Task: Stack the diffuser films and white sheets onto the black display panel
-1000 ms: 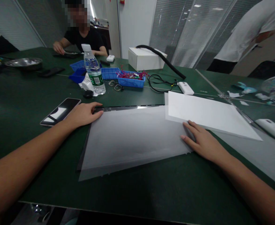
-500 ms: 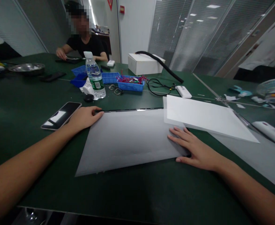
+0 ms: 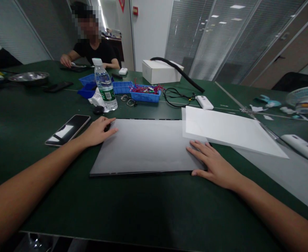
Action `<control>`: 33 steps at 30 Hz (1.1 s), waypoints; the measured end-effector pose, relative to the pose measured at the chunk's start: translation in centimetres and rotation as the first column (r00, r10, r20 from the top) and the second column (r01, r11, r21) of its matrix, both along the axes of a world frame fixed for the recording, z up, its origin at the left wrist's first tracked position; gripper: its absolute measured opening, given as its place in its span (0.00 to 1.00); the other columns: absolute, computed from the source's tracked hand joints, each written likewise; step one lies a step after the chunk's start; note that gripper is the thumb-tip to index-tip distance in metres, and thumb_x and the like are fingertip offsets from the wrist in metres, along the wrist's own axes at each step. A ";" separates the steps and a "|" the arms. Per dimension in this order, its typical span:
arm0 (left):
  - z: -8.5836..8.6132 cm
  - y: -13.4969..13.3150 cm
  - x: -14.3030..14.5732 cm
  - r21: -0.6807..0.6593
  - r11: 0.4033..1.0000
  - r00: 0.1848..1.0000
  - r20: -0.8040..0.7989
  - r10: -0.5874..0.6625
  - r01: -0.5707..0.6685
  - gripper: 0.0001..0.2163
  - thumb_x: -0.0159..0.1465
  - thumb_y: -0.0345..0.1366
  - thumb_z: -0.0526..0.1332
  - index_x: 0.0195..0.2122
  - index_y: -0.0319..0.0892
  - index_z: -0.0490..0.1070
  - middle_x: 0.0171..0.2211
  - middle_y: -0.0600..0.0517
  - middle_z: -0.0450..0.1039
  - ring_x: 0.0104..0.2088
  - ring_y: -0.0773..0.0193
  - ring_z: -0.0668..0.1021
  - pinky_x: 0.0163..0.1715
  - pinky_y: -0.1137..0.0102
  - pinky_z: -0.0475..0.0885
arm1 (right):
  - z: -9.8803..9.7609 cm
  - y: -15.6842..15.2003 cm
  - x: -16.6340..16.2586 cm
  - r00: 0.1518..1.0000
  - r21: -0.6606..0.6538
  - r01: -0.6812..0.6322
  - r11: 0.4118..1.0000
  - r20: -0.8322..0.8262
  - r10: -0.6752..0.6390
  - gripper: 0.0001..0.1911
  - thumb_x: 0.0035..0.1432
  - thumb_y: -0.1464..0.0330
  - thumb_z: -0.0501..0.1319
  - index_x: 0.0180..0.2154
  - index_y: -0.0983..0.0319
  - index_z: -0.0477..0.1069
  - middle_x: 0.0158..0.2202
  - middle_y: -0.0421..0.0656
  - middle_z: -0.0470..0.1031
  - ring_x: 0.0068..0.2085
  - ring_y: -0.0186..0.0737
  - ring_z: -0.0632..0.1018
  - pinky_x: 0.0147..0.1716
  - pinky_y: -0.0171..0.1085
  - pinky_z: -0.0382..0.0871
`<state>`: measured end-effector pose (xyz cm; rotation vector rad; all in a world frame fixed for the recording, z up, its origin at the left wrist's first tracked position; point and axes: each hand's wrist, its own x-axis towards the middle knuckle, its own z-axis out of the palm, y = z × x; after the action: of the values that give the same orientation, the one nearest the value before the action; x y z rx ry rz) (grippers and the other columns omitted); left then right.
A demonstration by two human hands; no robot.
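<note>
A grey translucent sheet (image 3: 145, 143) lies flat over a dark-edged rectangular panel (image 3: 135, 173) in front of me. My left hand (image 3: 99, 131) is at the far left corner, its index finger and thumb apart and touching the edge. A dark bit shows between those two fingers. My right hand (image 3: 212, 161) rests with spread fingers on the right side of the sheet, thumb near the front edge. A white sheet (image 3: 229, 129) with a clear film under it overlaps the far right corner.
A phone (image 3: 68, 130) lies beside my left wrist. Beyond stand a water bottle (image 3: 105, 87), a blue tray of red wires (image 3: 145, 96), glasses (image 3: 129, 100) and a white box (image 3: 160, 71). More film (image 3: 279, 175) lies right. Across the table sits a person (image 3: 96, 52).
The grey sheet's near edge has shifted away from me and now lines up with the panel's dark front edge. My left hand's thumb and index finger have parted; my right hand moved slightly left.
</note>
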<state>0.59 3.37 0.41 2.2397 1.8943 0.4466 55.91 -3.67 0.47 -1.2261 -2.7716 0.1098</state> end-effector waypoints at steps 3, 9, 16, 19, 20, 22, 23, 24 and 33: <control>0.0 -0.2 0.1 0.004 1.000 0.999 -0.014 -0.030 0.030 0.46 0.67 0.69 0.52 0.76 0.39 0.65 0.55 0.38 0.72 0.54 0.40 0.77 0.57 0.48 0.73 | -0.2 0.0 0.1 1.000 0.016 0.013 1.000 -0.007 -0.012 0.46 0.72 0.38 0.59 0.80 0.52 0.56 0.79 0.47 0.48 0.78 0.61 0.56 0.76 0.68 0.50; 0.0 -0.8 0.7 -0.014 0.991 0.986 -0.094 -0.137 0.137 0.48 0.66 0.73 0.53 0.77 0.43 0.62 0.73 0.35 0.63 0.69 0.31 0.68 0.69 0.41 0.62 | -0.4 -0.2 -0.4 0.999 0.039 0.052 0.998 0.005 -0.052 0.45 0.73 0.37 0.57 0.80 0.52 0.56 0.79 0.47 0.49 0.78 0.60 0.57 0.76 0.67 0.51; -0.5 -0.6 0.8 -0.036 0.977 0.975 -0.072 -0.211 0.208 0.49 0.65 0.76 0.53 0.76 0.44 0.65 0.79 0.36 0.55 0.76 0.33 0.61 0.74 0.40 0.56 | 1.1 0.8 1.4 0.984 -0.034 0.088 0.996 -0.151 -0.092 0.37 0.75 0.43 0.56 0.75 0.54 0.66 0.77 0.48 0.54 0.74 0.58 0.64 0.73 0.61 0.63; -0.6 -0.6 0.7 -0.004 0.975 0.973 -0.057 -0.223 0.223 0.47 0.65 0.75 0.54 0.74 0.45 0.67 0.79 0.37 0.57 0.76 0.35 0.63 0.74 0.41 0.56 | 1.0 2.9 4.3 0.938 0.090 0.266 0.960 -0.255 -0.236 0.34 0.75 0.45 0.56 0.72 0.56 0.70 0.75 0.48 0.60 0.72 0.55 0.67 0.73 0.58 0.64; -0.7 -0.6 0.7 0.006 0.974 0.973 -0.056 -0.226 0.227 0.46 0.66 0.75 0.54 0.74 0.45 0.68 0.78 0.38 0.58 0.76 0.35 0.64 0.74 0.42 0.57 | 0.7 3.7 5.3 0.926 0.136 0.323 0.937 -0.252 -0.282 0.36 0.74 0.44 0.56 0.72 0.58 0.69 0.74 0.49 0.60 0.73 0.56 0.65 0.74 0.59 0.61; -0.7 -0.6 0.8 0.023 0.974 0.973 -0.057 -0.223 0.225 0.45 0.67 0.73 0.53 0.72 0.44 0.70 0.77 0.38 0.60 0.75 0.35 0.65 0.74 0.43 0.58 | -0.4 5.2 7.2 0.903 0.164 0.414 0.895 -0.200 -0.381 0.43 0.71 0.41 0.55 0.74 0.62 0.65 0.76 0.52 0.57 0.77 0.59 0.59 0.76 0.63 0.54; -0.7 -0.5 0.9 0.031 0.975 0.974 -0.056 -0.218 0.220 0.44 0.67 0.73 0.53 0.72 0.43 0.72 0.77 0.38 0.62 0.74 0.36 0.66 0.73 0.43 0.59 | -1.0 5.8 8.0 0.890 0.156 0.446 0.881 -0.179 -0.419 0.46 0.71 0.39 0.54 0.75 0.64 0.64 0.76 0.54 0.56 0.77 0.62 0.57 0.76 0.67 0.52; -0.8 -0.5 0.9 0.040 0.976 0.976 -0.054 -0.213 0.215 0.44 0.68 0.72 0.52 0.71 0.42 0.73 0.76 0.37 0.63 0.73 0.36 0.67 0.73 0.43 0.59 | -1.6 6.3 8.6 0.880 0.140 0.469 0.872 -0.158 -0.448 0.48 0.71 0.38 0.53 0.75 0.65 0.63 0.76 0.55 0.56 0.77 0.64 0.57 0.74 0.71 0.52; -0.6 -0.6 1.1 0.029 0.988 0.988 -0.018 -0.153 0.154 0.37 0.69 0.67 0.57 0.69 0.47 0.75 0.75 0.42 0.66 0.73 0.39 0.69 0.72 0.42 0.61 | -2.7 6.9 9.5 0.879 0.104 0.476 0.873 -0.065 -0.472 0.45 0.73 0.36 0.49 0.67 0.65 0.72 0.68 0.55 0.70 0.67 0.60 0.73 0.68 0.63 0.68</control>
<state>1.68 2.76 -0.20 2.3935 1.7163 0.4381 65.42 3.19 -2.24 -1.8017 -2.3185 -0.0710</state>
